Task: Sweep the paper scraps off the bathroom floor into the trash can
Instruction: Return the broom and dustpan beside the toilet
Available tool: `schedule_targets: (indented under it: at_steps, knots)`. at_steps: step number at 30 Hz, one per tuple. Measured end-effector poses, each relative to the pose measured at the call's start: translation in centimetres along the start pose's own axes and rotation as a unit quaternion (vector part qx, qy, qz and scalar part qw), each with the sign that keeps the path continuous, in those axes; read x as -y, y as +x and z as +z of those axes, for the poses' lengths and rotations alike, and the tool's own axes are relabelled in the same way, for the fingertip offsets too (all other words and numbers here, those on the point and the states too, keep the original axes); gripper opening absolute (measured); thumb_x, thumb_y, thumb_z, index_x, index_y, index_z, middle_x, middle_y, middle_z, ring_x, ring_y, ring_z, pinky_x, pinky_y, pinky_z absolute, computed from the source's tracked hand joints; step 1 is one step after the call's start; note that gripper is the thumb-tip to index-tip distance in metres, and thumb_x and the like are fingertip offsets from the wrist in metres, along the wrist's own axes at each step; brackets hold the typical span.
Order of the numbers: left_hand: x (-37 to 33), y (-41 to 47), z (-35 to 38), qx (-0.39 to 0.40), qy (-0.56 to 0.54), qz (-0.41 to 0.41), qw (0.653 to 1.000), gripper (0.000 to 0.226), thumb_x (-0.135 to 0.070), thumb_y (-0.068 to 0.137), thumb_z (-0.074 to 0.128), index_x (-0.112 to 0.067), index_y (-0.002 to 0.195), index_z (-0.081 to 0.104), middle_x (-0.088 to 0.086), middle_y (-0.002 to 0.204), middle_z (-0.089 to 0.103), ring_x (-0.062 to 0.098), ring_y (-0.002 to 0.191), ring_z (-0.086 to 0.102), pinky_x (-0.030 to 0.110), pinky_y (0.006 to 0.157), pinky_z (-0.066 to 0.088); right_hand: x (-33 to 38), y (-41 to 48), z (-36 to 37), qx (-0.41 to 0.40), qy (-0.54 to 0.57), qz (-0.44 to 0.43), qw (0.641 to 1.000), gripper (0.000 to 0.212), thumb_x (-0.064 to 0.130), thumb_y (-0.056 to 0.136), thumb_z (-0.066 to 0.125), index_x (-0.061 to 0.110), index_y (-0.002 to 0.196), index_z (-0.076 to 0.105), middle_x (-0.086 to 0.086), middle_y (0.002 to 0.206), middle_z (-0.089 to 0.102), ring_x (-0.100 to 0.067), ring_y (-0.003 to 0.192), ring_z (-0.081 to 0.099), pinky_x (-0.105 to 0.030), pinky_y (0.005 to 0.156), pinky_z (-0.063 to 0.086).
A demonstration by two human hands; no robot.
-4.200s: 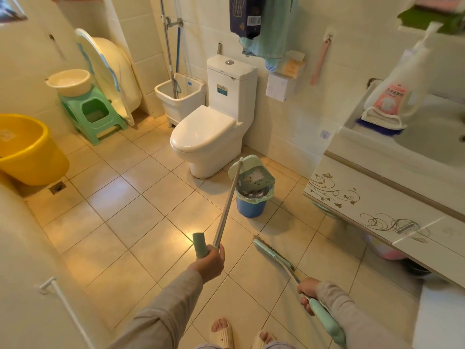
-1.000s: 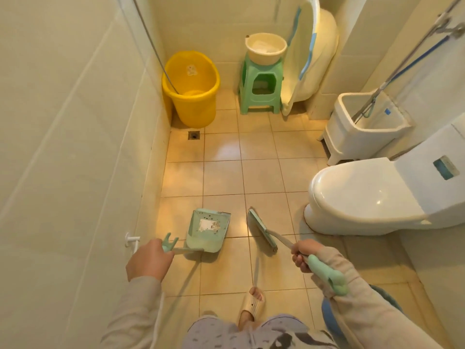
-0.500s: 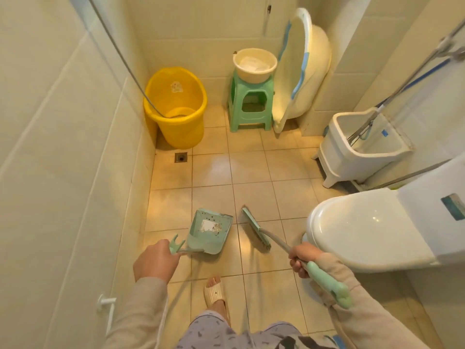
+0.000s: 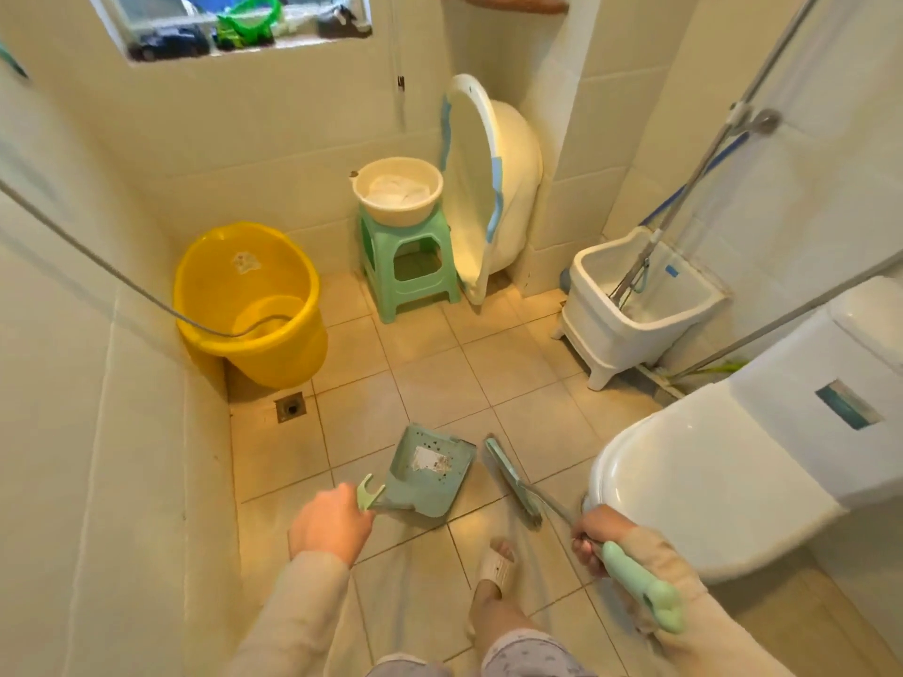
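Left hand point(image 4: 331, 524) closed around the handle end of a mint-green dustpan point(image 4: 430, 473), fingers wrapped and pressed on the grip; pan resting flat on the beige floor tiles point(image 4: 440, 383), open mouth turned away toward the far wall; inside the pan, a pale patch and dark specks, whether paper scraps or a label not clear from here. Right hand point(image 4: 598, 530) clenched on the shaft of a mint-green broom point(image 4: 515, 483), fist tight just above the thick green grip lying along the forearm; brush head down on the tiles just beside the pan's right edge, angled toward it, a narrow strip of floor between the two. No loose scraps made out on the surrounding tiles; trash can out of view.

Beyond the pan, a square floor drain point(image 4: 290, 407) near the left wall; behind it a yellow tub point(image 4: 254, 305) with a grey hose point(image 4: 97, 259) running into it; further right a green plastic stool point(image 4: 405, 266) carrying a cream basin point(image 4: 398, 190); a white baby bathtub point(image 4: 488, 183) leaning upright against the corner; a white mop bucket point(image 4: 635, 305) with a mop pole standing in it; white toilet point(image 4: 708, 471) at the right, lid shut, close to the right forearm. One sandalled foot point(image 4: 496, 569) planted on the tiles between the two arms.
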State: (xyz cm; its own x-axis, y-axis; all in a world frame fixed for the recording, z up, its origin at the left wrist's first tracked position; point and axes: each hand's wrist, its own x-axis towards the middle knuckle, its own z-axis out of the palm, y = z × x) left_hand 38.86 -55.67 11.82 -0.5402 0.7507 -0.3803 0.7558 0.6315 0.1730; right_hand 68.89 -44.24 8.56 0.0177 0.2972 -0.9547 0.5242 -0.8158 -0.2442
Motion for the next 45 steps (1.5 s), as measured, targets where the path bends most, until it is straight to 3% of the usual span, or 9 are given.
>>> schedule_targets:
  at_steps: [3,10,17,20,26,29,32,39,45]
  knots:
    - [-2.3,3.5,-1.0,0.000,-0.011,0.020,1.000,0.019,-0.037,0.091,0.055,-0.023,0.101,0.062,-0.001,0.086,0.068,0.019,0.078,0.066,0.031,0.072,0.059,3.6,1.4,-1.2,-0.010,0.013,-0.007,1.000,0.030,-0.001,0.091,0.032,0.009,0.063,0.037,-0.004,0.043,0.038,-0.009,0.022,0.032,-0.009,0.035,0.030]
    - [-8.6,11.6,-2.9,-0.014,0.008,0.018,1.000,0.014,-0.037,0.093,0.054,-0.024,0.096,0.059,-0.006,0.077,0.062,0.010,0.069,0.063,0.022,0.062,0.057,12.2,4.4,-6.2,-0.016,0.025,-0.013,0.999,0.031,0.000,0.091,0.035,0.008,0.061,0.039,-0.004,0.036,0.038,-0.010,0.021,0.031,-0.008,0.034,0.028]
    - [-13.9,19.7,-3.9,-0.015,0.064,0.062,0.996,0.013,-0.038,0.088,0.058,-0.028,0.080,0.058,-0.009,0.063,0.058,0.007,0.057,0.059,0.023,0.055,0.057,17.8,5.3,-9.0,-0.031,0.063,-0.012,0.997,0.028,-0.001,0.089,0.034,0.008,0.064,0.037,-0.003,0.033,0.036,-0.010,0.021,0.029,-0.010,0.032,0.027]
    - [-16.2,24.1,-4.9,-0.005,0.103,0.101,0.990,0.013,-0.039,0.084,0.060,-0.029,0.077,0.058,-0.009,0.059,0.058,0.006,0.054,0.058,0.024,0.053,0.056,19.5,5.5,-9.6,-0.037,0.101,-0.008,0.994,0.028,-0.001,0.089,0.033,0.008,0.063,0.038,-0.003,0.036,0.035,-0.010,0.022,0.029,-0.010,0.033,0.027]
    - [-23.0,32.7,-8.6,0.049,0.165,0.239,0.956,0.010,-0.035,0.086,0.055,-0.026,0.087,0.061,-0.009,0.069,0.060,0.010,0.064,0.061,0.026,0.062,0.058,22.2,6.5,-9.6,-0.054,0.197,0.013,0.979,0.024,-0.001,0.089,0.035,0.007,0.067,0.042,-0.005,0.043,0.038,-0.010,0.025,0.031,-0.009,0.034,0.028]
    - [-28.1,36.4,-10.4,0.076,0.199,0.331,0.919,0.014,-0.029,0.088,0.053,-0.023,0.097,0.062,-0.004,0.084,0.066,0.015,0.079,0.065,0.029,0.073,0.057,23.4,7.0,-9.2,-0.060,0.252,0.035,0.965,0.025,0.002,0.089,0.037,0.009,0.066,0.042,-0.004,0.039,0.040,-0.010,0.025,0.033,-0.010,0.034,0.030]
    - [-33.5,38.7,-11.4,0.089,0.271,0.418,0.862,0.019,-0.024,0.091,0.051,-0.020,0.107,0.060,-0.001,0.098,0.066,0.019,0.091,0.064,0.029,0.076,0.053,24.3,6.9,-8.8,-0.066,0.290,0.055,0.953,0.025,0.003,0.088,0.039,0.009,0.064,0.043,-0.003,0.038,0.041,-0.011,0.026,0.033,-0.012,0.035,0.030]
    - [-44.6,39.5,-10.7,0.108,0.357,0.566,0.735,0.018,-0.029,0.091,0.055,-0.020,0.106,0.062,0.002,0.105,0.066,0.021,0.097,0.063,0.030,0.079,0.051,23.2,5.3,-7.5,-0.079,0.419,0.071,0.902,0.012,0.003,0.084,0.040,0.008,0.074,0.042,-0.004,0.045,0.043,-0.011,0.032,0.035,-0.013,0.038,0.030]
    - [-52.4,37.4,-8.4,0.063,0.421,0.671,0.607,0.026,-0.027,0.089,0.057,-0.015,0.111,0.065,0.007,0.113,0.067,0.026,0.105,0.063,0.035,0.086,0.051,22.8,4.3,-9.6,-0.064,0.503,0.097,0.856,0.012,0.000,0.088,0.035,0.006,0.081,0.043,-0.004,0.045,0.041,-0.009,0.026,0.033,-0.011,0.032,0.027]
